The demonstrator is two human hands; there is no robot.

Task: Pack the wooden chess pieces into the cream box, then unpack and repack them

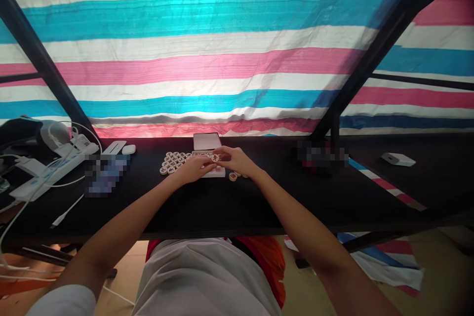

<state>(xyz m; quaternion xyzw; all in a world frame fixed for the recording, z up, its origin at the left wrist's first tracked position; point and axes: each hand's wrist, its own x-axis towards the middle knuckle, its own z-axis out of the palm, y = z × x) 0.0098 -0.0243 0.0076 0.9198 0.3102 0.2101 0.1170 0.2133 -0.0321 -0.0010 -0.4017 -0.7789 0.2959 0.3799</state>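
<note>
Right hand (235, 160) is pinching a round piece (215, 157) over the box (219, 174); left hand (194, 168), grip unclear, is resting nearer the left pile (172, 162).

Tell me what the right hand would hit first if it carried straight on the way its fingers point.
The right hand, pinching a round piece, points left. It would likely meet the fingertips of the left hand first, then the heap of pieces beyond; depth is unclear.

Bright backlight through striped tarp (222, 66), dim black table (229, 207), wide-angle bending at edges, pixelated patches
</note>
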